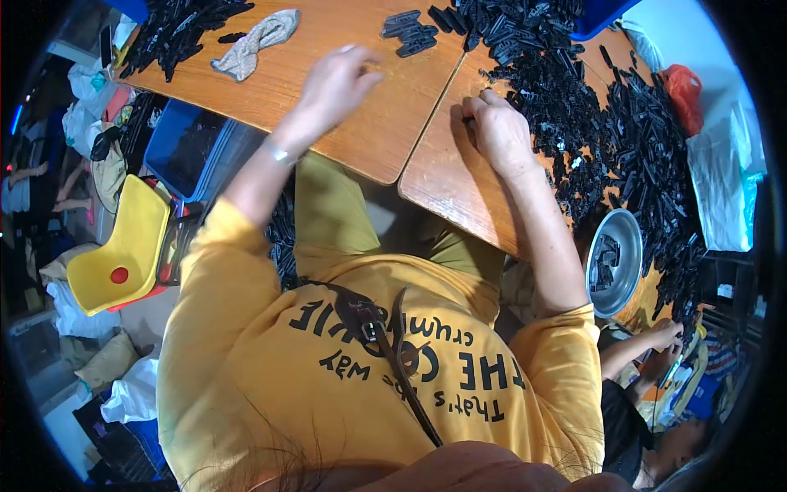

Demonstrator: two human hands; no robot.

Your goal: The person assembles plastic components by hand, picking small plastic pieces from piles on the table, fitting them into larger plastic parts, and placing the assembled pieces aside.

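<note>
Upper centre, the right hand (500, 131) is pinching a black part (468, 120) at its fingertips; the left hand (338, 82) is blurring, grip unclear.

A small black piece (469, 120) is in the right hand (498, 131), beside jumbled black parts (566, 107).

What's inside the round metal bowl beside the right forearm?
Several black pieces lie loosely heaped inside the metal bowl, with bare wall showing around them. Whatever is beneath the heap is covered, so I can't tell how many there are.
</note>
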